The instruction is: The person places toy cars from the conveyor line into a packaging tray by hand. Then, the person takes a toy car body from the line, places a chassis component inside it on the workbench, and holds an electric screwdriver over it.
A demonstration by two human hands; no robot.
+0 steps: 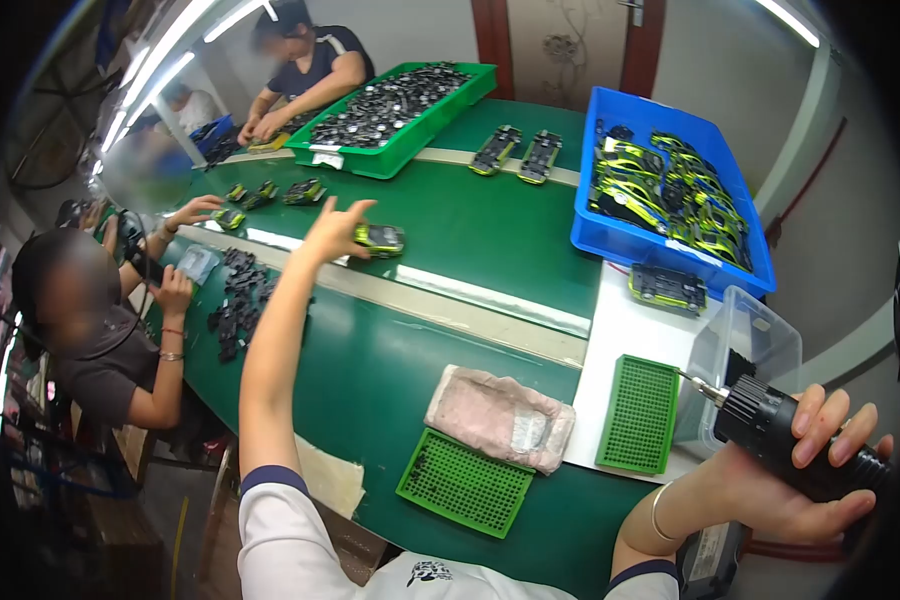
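Note:
My left hand (pixel 336 232) is stretched far across the green table, its fingers spread. Right beside it sits a small black and yellow-green toy car (pixel 382 239); the hand covers its near end, and whether they touch is hard to make out. My right hand (pixel 770 492) is wrapped round a black electric screwdriver (pixel 760 415), whose thin bit points left over a green perforated tray (pixel 640 415). Beyond that tray, an upturned car (pixel 667 287) lies on the white board, against a blue bin (pixel 592 236) full of yellow-green car bodies.
A second green perforated tray (pixel 465 484) and a pinkish padded tray (pixel 460 400) lie in front. A clear plastic tub (pixel 770 335) stands at right. Black parts (pixel 238 300) are heaped left. Co-workers sit at left and behind a green bin (pixel 380 160); one reaches for another car (pixel 229 218).

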